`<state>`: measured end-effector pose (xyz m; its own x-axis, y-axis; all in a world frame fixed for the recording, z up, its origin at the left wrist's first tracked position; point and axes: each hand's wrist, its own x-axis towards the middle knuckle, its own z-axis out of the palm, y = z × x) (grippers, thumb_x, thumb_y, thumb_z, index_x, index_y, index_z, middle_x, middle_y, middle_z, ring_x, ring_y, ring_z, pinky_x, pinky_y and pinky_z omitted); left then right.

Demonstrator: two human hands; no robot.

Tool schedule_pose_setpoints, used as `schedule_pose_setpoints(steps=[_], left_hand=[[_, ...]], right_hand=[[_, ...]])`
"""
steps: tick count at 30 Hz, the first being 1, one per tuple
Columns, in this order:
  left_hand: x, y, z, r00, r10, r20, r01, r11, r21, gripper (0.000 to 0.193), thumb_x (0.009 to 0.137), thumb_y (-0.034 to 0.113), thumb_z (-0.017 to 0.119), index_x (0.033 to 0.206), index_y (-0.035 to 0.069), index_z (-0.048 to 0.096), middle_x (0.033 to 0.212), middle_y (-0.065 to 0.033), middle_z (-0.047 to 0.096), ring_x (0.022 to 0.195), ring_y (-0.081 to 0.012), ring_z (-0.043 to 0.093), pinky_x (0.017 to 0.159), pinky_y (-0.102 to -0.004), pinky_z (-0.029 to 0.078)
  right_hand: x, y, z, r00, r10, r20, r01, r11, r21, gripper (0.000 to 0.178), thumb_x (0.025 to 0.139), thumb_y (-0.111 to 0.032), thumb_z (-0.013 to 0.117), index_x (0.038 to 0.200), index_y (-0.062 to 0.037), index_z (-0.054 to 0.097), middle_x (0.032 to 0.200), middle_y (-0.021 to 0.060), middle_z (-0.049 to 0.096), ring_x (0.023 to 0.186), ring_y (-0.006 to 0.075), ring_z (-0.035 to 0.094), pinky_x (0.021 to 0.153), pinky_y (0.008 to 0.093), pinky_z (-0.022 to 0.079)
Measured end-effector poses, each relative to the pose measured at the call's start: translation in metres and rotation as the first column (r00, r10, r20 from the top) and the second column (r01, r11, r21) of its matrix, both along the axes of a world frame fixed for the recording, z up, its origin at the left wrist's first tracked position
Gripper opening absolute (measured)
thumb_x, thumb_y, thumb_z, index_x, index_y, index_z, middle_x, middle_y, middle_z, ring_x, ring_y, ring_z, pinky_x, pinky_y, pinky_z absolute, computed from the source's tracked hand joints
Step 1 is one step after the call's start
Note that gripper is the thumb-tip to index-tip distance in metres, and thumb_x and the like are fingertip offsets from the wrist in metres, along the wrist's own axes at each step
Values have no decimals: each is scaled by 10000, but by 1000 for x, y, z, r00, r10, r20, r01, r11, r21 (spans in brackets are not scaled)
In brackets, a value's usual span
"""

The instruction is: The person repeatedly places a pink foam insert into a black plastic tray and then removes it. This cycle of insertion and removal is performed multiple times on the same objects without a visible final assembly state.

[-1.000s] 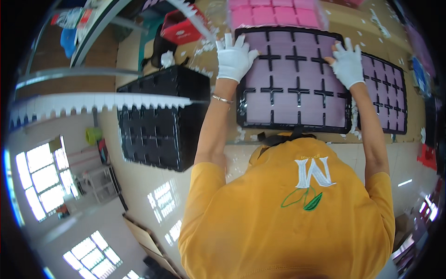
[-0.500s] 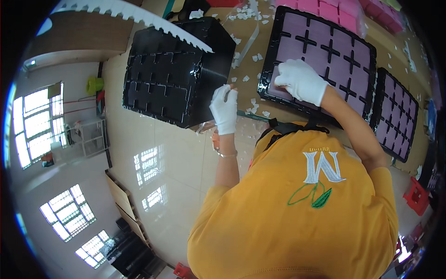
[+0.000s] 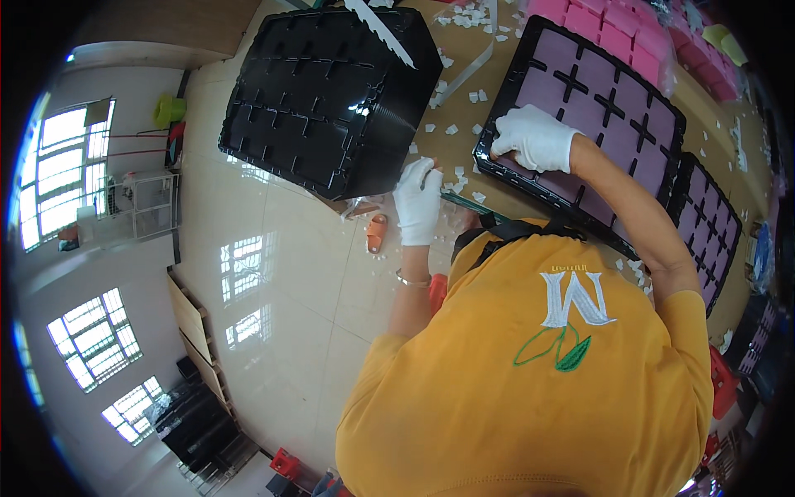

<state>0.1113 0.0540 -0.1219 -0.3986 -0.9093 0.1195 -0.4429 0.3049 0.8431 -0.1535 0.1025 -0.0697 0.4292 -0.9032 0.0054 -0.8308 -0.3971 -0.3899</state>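
Observation:
My right hand point(image 3: 537, 139), in a white glove, is closed at the near left corner of a black plastic tray point(image 3: 517, 171). Purple foam pads point(image 3: 553, 50) fill this tray between black cross-shaped ribs. The curled fingers press against the rim and pad; whatever they may pinch is hidden. By the table's front edge, my gloved left hand point(image 3: 418, 201) has its fingers bent together, with bare fingertips at the top. Anything in that pinch is too small to make out. Left of it rises a tall stack of black trays point(image 3: 331, 99).
A white serrated strip point(image 3: 383, 33) hangs over the stack. White scraps point(image 3: 470, 15) litter the brown tabletop point(image 3: 460, 50). Pink foam blocks point(image 3: 613, 33) lie behind the tray, and another purple-filled tray point(image 3: 710, 219) stands right. An orange slipper point(image 3: 376, 234) is on the floor.
The whole view has shifted, so the stack and serrated strip appear higher. My right hand's fingers have moved closer to the tray's corner. My left hand stays near the table edge, fingers still bent.

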Motion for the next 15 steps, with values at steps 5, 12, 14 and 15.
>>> schedule_pose_setpoints(steps=[5, 12, 14, 15], left_hand=[[-9, 4, 13, 999, -29, -27, 29, 1000, 2, 190, 837, 54, 636, 1005, -32, 666, 1020, -150, 672, 914, -269, 657, 831, -327, 502], [-9, 6, 21, 1000, -30, -6, 29, 999, -26, 186, 835, 46, 632, 1001, -30, 666, 1027, -152, 667, 938, -272, 650, 843, -328, 497], [-10, 8, 23, 999, -32, -4, 32, 999, -32, 185, 832, 46, 633, 998, -26, 668, 1031, -153, 666, 949, -278, 646, 853, -335, 494], [-11, 9, 24, 999, -37, -3, 37, 998, -41, 184, 831, 47, 633, 997, -23, 669, 1032, -155, 666, 954, -283, 644, 860, -339, 492]], right_hand=[[5, -8, -2, 1000, -2, 9, 1, 992, 129, 119, 647, -94, 689, 749, -155, 677, 698, 99, 568, 713, 323, 604, 618, 449, 460], [3, -4, -3, 1000, -1, 26, -1, 999, 50, 48, 685, -100, 656, 708, -142, 653, 694, 96, 561, 676, 316, 586, 596, 432, 444], [-4, 4, 0, 995, -27, 92, 35, 996, -77, 50, 697, -104, 647, 713, -149, 661, 703, 95, 563, 684, 314, 583, 597, 432, 439], [-5, 6, 3, 997, -30, 77, 37, 995, -89, 49, 695, -109, 650, 717, -152, 664, 709, 93, 565, 682, 313, 583, 596, 430, 437]])
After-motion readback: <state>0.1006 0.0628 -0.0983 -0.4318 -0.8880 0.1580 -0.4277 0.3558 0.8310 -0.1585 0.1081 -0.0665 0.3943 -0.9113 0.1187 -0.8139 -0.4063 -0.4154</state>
